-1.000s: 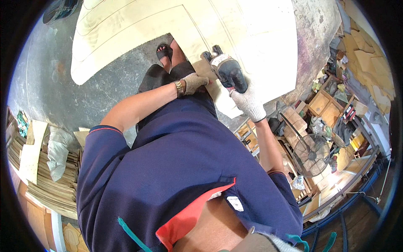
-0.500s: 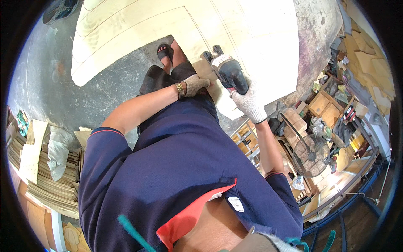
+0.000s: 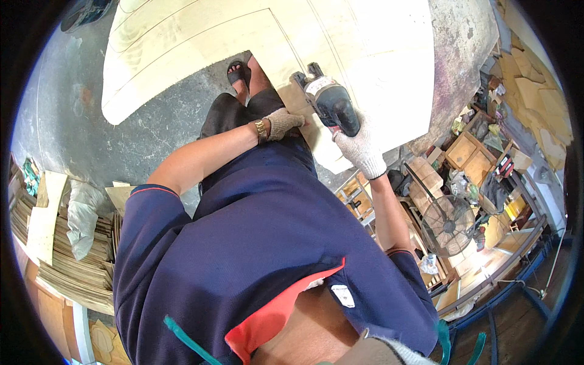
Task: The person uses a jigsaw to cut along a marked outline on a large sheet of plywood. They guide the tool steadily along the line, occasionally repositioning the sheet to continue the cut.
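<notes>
two gloved hands (image 3: 322, 134), one power saw (image 3: 328, 103), one plywood sheet (image 3: 243, 36), one fan (image 3: 449, 226)

l gloved hand (image 3: 283, 123) flat, fingers fwd; r gloved hand (image 3: 360, 149) fist-curled, both arms extended

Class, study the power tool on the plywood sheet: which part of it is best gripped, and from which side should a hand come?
Probably the power tool's rounded dark rear body, taken from behind on the person's side. That bulbous end faces the person and fills a palm, as the right hand shows, while the working end points away over the plywood sheet. The left hand rests on the sheet beside it.
</notes>
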